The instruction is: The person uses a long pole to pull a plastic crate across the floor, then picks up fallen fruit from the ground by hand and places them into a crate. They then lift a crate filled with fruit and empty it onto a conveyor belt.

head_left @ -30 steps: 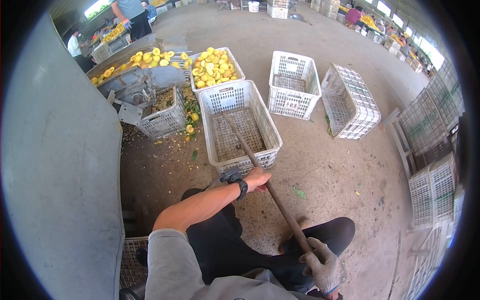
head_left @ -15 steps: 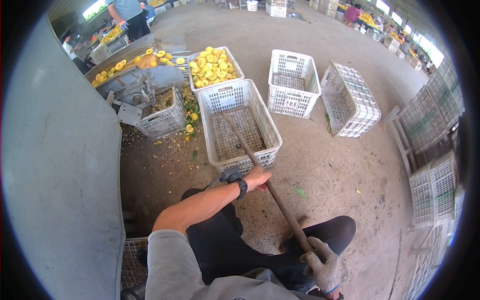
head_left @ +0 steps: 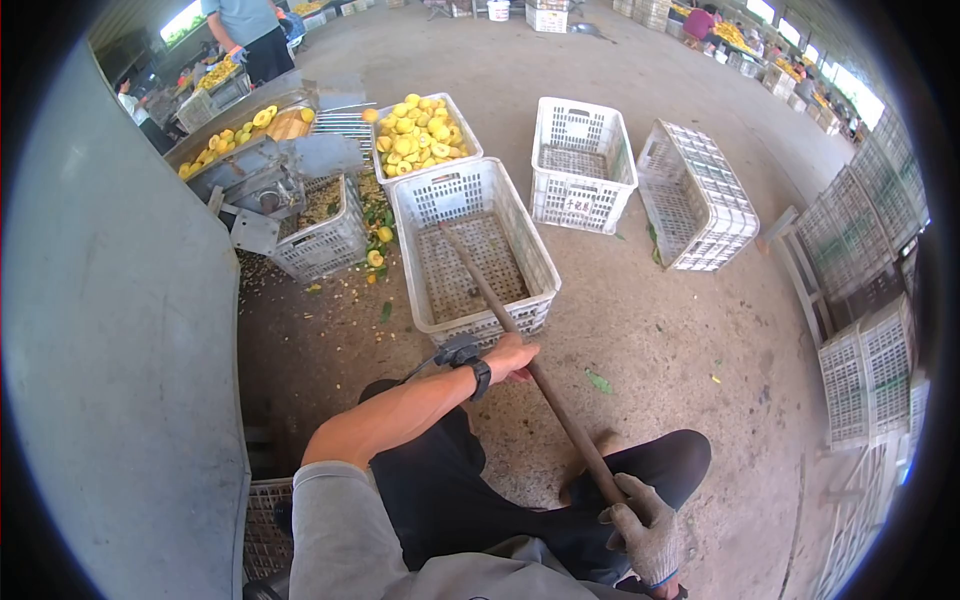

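Note:
A long brown wooden pole (head_left: 566,418) runs from near my lap up into a white crate (head_left: 400,245) in front of me, its far tip over the crate's inside. My left hand (head_left: 511,357), bare, with a black watch at the wrist, is wrapped round the pole's middle near the crate's front edge. The right hand (head_left: 645,527), in a grey glove, grips its lower end beside my knee. Behind that crate stands another white crate (head_left: 408,172), heaped with yellow halved fruit (head_left: 422,130).
A metal machine (head_left: 262,190) with fruit on its chute is at the left, above a crate (head_left: 325,248) of small bits. Two white crates (head_left: 582,200) (head_left: 722,215) stand right, one on its side. A grey panel (head_left: 120,330) fills the left. A person (head_left: 245,40) stands behind.
Fruit on the machine's chute has shifted, with fewer pieces at its right end. The view has moved slightly; both hands keep their hold on the pole.

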The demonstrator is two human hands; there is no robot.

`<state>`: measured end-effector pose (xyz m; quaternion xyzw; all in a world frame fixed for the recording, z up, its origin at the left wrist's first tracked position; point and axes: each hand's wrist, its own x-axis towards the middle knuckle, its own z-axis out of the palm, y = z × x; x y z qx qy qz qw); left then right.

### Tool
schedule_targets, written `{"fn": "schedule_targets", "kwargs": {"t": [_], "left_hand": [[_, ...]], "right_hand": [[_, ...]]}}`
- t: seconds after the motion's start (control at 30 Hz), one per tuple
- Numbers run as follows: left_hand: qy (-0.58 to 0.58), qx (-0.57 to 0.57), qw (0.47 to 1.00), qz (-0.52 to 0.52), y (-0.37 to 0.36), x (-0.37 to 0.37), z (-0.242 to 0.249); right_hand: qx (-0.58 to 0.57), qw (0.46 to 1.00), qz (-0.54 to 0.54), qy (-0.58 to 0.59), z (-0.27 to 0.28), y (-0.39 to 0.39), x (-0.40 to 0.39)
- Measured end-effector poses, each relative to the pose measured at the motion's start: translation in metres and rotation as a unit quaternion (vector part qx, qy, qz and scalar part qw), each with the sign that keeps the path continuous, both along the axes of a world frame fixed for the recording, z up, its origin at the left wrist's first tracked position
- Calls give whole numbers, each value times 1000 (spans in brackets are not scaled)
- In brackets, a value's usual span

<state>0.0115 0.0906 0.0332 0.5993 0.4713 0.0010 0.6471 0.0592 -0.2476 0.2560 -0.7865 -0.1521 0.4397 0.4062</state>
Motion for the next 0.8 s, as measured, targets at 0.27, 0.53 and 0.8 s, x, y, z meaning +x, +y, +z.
{"fn": "schedule_targets", "kwargs": {"t": [0.27,0.53,0.8], "left_hand": [[17,-23,999,-41,4,-2,10],[1,-19,999,-32,5,3,-8],[-16,3,1000,2,3,3,-17]], "right_hand": [[17,1000,2,-5,-11,-5,2],[6,1000,-6,-1,2,1,-2],[82,996,-10,44,-12,-13,1]]}}
